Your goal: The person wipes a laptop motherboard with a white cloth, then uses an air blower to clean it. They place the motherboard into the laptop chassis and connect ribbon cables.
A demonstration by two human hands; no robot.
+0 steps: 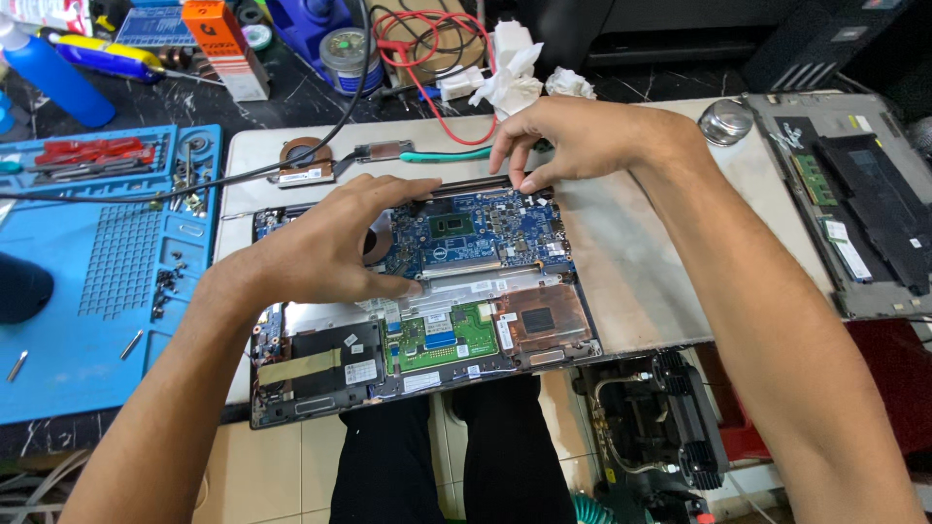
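Observation:
An opened laptop base (pixel 320 388) lies on a beige mat, its blue motherboard (pixel 485 228) exposed. My left hand (pixel 325 247) rests spread over the board's left part, fingertips touching its top and lower edge. My right hand (pixel 573 136) reaches over the far edge, fingers pressing on the dark strip at the board's top. Neither hand holds a tool. A green memory module (pixel 456 335) and a copper-coloured plate (pixel 539 315) sit in the lower half of the base.
A blue repair mat (pixel 97 281) with screws and red tools lies left. A detached fan with heat pipe (pixel 306 160) and teal tweezers (pixel 442 155) lie behind the laptop. A second opened laptop (pixel 854 204), a metal tin (pixel 725 121), crumpled tissue (pixel 515 73) and red wires are nearby.

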